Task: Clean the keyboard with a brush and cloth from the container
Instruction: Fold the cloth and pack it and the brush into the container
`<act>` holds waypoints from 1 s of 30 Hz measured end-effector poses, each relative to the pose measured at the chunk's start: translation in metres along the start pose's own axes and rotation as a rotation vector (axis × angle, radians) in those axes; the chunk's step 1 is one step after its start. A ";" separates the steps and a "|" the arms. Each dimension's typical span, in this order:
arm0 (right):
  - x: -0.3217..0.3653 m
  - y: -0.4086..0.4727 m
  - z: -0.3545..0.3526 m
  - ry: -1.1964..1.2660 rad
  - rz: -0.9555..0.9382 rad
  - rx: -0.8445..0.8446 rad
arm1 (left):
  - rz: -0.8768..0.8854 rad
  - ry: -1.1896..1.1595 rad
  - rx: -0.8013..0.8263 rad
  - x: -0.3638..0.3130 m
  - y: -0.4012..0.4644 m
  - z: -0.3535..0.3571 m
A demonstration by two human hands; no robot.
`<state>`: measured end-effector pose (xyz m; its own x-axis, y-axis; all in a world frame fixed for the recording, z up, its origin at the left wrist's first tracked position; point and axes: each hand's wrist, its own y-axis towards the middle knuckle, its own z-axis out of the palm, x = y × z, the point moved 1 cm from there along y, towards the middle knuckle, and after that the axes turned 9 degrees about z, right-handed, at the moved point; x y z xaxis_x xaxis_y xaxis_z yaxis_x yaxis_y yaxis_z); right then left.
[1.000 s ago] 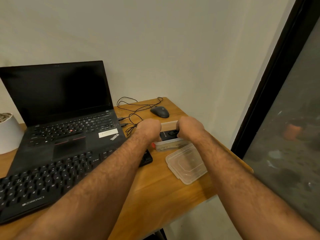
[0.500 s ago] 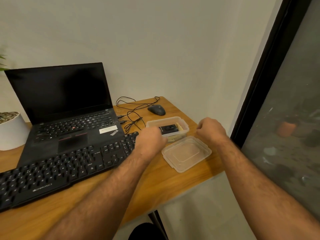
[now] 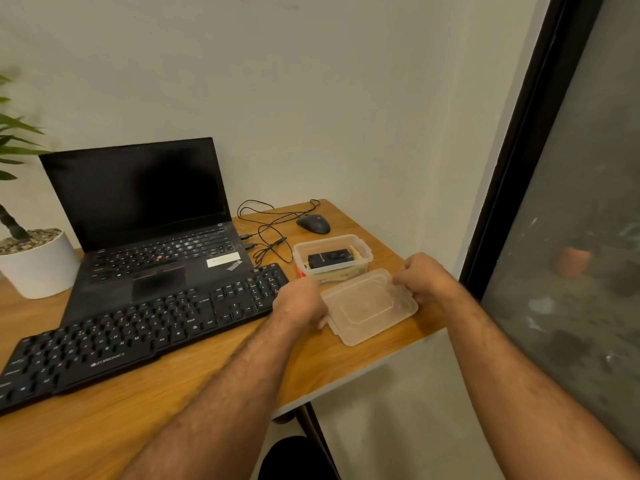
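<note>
The clear plastic lid (image 3: 369, 306) is being held flat near the table's (image 3: 214, 386) right edge, with little bare wood left beyond the fingers. Its left rim is being gripped by the left hand (image 3: 300, 303), its far right rim pinched by the right hand (image 3: 424, 277). The open container (image 3: 332, 258) is lying just behind the fingers, the black keyboard (image 3: 138, 334) to their left.

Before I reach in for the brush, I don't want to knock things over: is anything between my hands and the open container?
Only the lid, lying flat in front of the container, with both the left hand and right hand on it. The container's top is uncovered.
</note>
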<state>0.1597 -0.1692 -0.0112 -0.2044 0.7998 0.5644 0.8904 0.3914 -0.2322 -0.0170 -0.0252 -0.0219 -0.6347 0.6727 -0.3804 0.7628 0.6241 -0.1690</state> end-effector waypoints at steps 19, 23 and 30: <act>0.076 0.008 0.007 0.748 -0.335 -0.231 | 0.183 -0.667 -0.615 0.023 0.013 -0.068; 0.062 0.021 0.032 0.699 -0.374 -0.122 | 0.144 -0.647 -0.567 0.039 0.026 -0.037; 0.042 0.042 0.049 0.593 -0.334 -0.019 | 0.122 -0.511 -0.574 0.045 0.040 -0.016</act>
<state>0.1684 -0.0968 -0.0361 -0.2168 0.2508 0.9435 0.8265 0.5615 0.0406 -0.0173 0.0363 -0.0313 -0.3086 0.5702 -0.7614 0.5512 0.7595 0.3454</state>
